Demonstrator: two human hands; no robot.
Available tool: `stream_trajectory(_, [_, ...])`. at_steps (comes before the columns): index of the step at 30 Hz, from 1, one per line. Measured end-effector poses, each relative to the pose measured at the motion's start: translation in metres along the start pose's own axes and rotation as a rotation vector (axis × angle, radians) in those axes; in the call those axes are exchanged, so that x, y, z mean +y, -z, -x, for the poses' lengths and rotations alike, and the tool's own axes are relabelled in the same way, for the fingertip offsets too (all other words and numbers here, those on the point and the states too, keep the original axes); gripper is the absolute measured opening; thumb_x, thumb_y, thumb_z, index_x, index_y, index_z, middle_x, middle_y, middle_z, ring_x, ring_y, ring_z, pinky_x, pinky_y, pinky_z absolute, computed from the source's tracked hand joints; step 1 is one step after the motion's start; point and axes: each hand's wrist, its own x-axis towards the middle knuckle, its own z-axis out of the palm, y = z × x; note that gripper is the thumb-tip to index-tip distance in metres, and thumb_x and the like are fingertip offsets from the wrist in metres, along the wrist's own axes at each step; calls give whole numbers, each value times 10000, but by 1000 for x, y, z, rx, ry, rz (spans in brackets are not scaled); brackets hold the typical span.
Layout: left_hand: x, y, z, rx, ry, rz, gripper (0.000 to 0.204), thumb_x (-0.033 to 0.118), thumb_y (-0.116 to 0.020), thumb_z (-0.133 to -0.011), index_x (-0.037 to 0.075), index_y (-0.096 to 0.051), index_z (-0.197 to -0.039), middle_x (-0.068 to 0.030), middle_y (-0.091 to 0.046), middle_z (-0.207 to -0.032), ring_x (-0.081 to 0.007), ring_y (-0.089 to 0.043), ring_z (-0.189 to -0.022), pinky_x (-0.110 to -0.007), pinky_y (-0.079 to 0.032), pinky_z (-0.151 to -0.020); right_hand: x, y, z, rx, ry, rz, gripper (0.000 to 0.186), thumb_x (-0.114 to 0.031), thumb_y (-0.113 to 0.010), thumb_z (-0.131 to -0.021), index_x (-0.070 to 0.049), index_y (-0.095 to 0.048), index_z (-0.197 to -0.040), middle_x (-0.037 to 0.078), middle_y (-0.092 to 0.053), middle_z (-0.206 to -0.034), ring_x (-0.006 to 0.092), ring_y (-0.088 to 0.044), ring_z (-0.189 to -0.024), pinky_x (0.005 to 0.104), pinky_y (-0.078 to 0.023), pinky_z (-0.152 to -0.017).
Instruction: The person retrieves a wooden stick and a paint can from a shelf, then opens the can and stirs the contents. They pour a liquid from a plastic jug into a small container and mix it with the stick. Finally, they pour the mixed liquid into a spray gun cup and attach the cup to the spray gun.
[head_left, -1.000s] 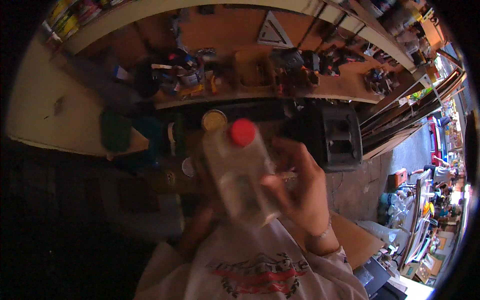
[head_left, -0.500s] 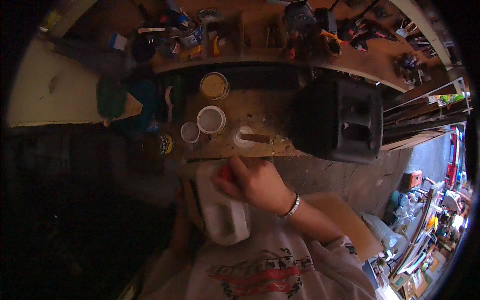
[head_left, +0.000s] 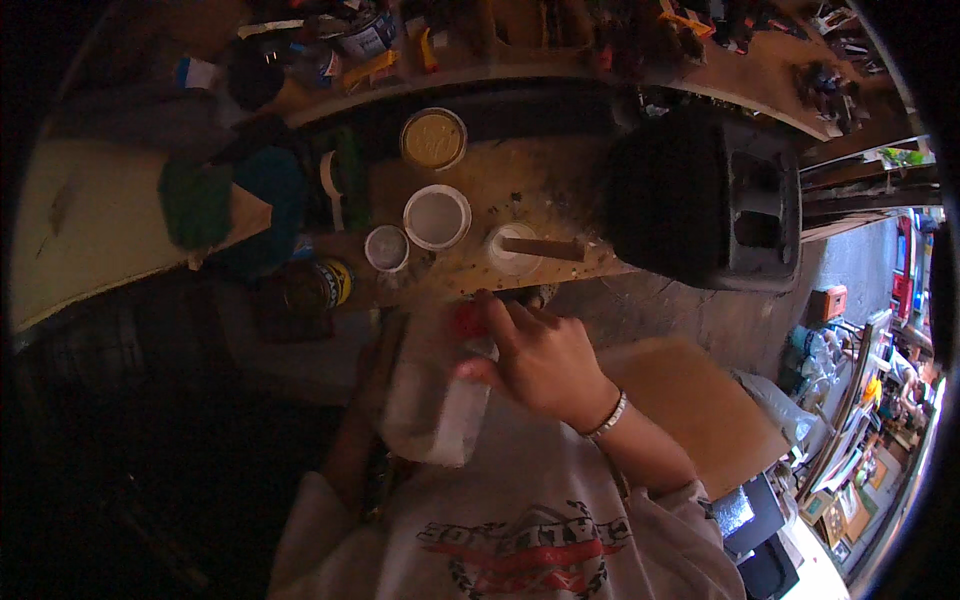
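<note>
A whitish plastic jug with a red cap is held upright or slightly tilted before my shirt; motion blurs it. My left hand grips the jug's left side, in deep shadow, its fingers mostly hidden. At the cap is my right hand, thumb and index finger spread apart, the index finger beside the cap and the thumb lower, off it. Beyond the jug, on the workbench, stand an open white tub, a smaller cup and a round container with a flat wooden stick across it.
A lidded can sits farther back. Left of the tubs is a dark can with a yellow label. A big black plastic container occupies the bench's right. Cardboard lies lower right; a cluttered tool shelf runs along the back.
My right thumb and index finger have spread from their closed grip on the red cap. The jug has shifted slightly. My view has moved, so the bench appears higher.
</note>
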Motion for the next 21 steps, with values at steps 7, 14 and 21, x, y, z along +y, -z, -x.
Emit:
stream_trajectory(7, [16,16,-5,4,36,-14,541,403,-400,-1101,79,-413,-1535,-102,-494,-1523,-234,-474,-1389,-462,-351,-1185,13,-33,-3,76,34,67,424,-368,-720,-926,-61,-571,-1177,144,-686,-938,352,-716,-811,432,-590,-648])
stream_trajectory(14, [25,21,-15,3,77,-38,530,390,-390,-1105,73,-420,-1529,-102,-500,-1516,-233,-480,-1382,-457,-355,-1182,24,-39,-2,35,-84,-27,372,-301,-724,-911,-84,-594,-1184,158,-646,-1109,375,-685,-962,439,-599,-668])
stream_trajectory(21, [39,26,-21,8,86,-54,520,377,-381,-1109,66,-426,-1523,-103,-507,-1510,-232,-486,-1375,-451,-360,-1179,43,-34,18,115,226,140,402,-235,-734,-918,-51,-598,-1248,165,-651,-1122,328,-695,-902,428,-596,-661])
